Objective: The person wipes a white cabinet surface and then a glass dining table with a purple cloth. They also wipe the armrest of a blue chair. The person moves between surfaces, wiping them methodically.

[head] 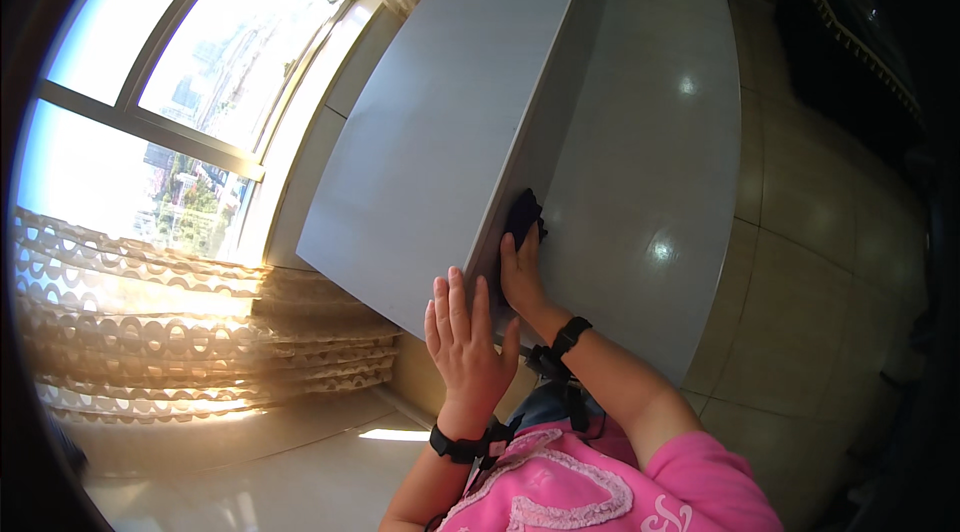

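Note:
Two pale grey panels form a piece of furniture before me: a raised top (pixel 435 112) at the left and a lower surface (pixel 645 134) at the right, with an upright face between them. My right hand (pixel 525 277) presses a dark, ruffled cloth (pixel 525 217) against the upright face, low by the inner corner. Close to its left, my left hand (pixel 466 344) lies spread at the near edge of the raised top, fingers apart and nothing in it. A black strap circles each wrist.
A bright window (pixel 202 74) and a patterned sheer curtain (pixel 187 329) are at the left. Tiled floor (pixel 802 307) runs along the right side. A dark piece of furniture with fringed trim (pixel 847 44) stands at the upper right.

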`<state>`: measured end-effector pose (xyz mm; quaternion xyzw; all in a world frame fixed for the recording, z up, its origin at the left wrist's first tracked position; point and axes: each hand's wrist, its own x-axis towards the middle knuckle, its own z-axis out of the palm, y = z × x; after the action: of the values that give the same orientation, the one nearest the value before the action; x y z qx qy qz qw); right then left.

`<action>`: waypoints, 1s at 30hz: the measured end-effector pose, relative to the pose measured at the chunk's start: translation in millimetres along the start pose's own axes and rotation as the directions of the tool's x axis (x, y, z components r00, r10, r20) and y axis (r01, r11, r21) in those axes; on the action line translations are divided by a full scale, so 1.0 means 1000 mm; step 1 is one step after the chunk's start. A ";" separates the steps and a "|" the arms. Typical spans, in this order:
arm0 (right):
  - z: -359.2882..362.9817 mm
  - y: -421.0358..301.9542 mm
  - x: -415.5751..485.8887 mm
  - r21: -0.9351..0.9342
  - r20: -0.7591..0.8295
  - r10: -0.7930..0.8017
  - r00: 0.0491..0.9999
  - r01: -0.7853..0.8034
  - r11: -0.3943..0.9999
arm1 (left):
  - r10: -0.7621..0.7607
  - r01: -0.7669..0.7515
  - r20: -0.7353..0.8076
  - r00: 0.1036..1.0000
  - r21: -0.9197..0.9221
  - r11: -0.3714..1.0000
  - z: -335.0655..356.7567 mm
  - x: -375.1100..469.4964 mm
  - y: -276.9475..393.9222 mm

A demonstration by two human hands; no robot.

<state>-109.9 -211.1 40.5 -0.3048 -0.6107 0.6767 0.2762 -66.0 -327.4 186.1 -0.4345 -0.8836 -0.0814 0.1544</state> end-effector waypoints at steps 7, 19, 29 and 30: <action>0.012 0.012 -0.058 -0.023 0.082 -0.033 0.996 0.035 0.999 | -0.047 0.045 0.031 0.998 0.047 0.998 0.013 -0.005 0.006; 0.027 0.036 -0.094 -0.021 0.165 -0.160 0.973 0.166 0.986 | -0.035 0.041 -0.050 0.998 0.122 0.992 0.025 -0.008 0.004; 0.018 0.045 -0.110 -0.096 0.228 -0.156 0.961 0.181 0.979 | -0.098 0.099 -0.024 0.995 0.049 0.994 0.016 -0.003 0.012; 0.015 0.042 -0.117 -0.088 0.240 -0.159 0.958 0.185 0.979 | -0.104 0.105 -0.018 0.994 0.041 0.994 0.014 -0.002 0.012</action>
<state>-43.7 -312.2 8.2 -0.1840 -0.6990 0.6466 0.2436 -58.1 -317.6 172.2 -0.3838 -0.9054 -0.0742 0.1658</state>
